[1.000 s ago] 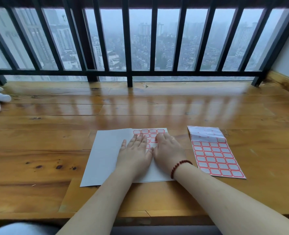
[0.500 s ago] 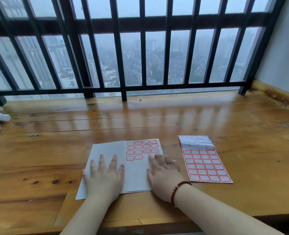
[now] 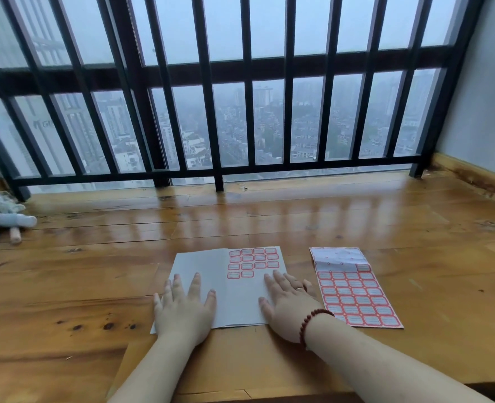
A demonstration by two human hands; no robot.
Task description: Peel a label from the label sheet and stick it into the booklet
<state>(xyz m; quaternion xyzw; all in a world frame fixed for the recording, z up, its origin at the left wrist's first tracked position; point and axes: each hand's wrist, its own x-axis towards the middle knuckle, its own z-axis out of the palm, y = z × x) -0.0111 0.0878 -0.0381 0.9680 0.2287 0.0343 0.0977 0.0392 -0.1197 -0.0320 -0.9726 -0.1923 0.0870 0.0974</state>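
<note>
Glossy knotted wooden table (image 3: pixel 269 222), matt paper booklet (image 3: pixel 240 301), paper label sheet (image 3: pixel 353 292).

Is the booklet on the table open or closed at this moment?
Open. The booklet lies flat showing two pages with a centre fold; the right page carries labels, and each hand presses one page.

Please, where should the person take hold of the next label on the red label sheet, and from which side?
Judging by the label sheet, take the single label left in the top partly peeled row. Its left neighbours are gone, leaving bare backing, so a fingernail of the right hand can probably lift its free left edge, coming from the left. Both hands now lie flat, holding nothing.
</note>
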